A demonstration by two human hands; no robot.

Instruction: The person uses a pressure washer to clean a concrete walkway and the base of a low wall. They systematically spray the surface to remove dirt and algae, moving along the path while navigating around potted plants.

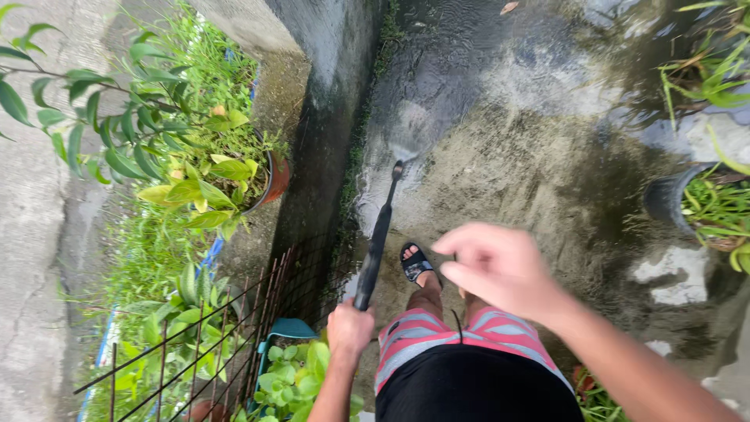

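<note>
Left hand clamped around the grip end of a black pressure-washer wand, held low beside the hip and angled forward and down so the nozzle tip points at the wet concrete floor. Pale fan of spray just beyond the tip, with a cleaner, lighter patch around it amid dark grime. Right hand empty and raised in front of the body, fingers loosely curled and apart, blurred, gripping nothing. Below, striped pink shorts and one foot in a black sandal planted behind the nozzle, clear of the jet. Further left, a dark drainage channel along a concrete wall, a rusty wire grid, leafy potted plants. Far right, more pots of grassy plants standing on the wet floor.
</note>
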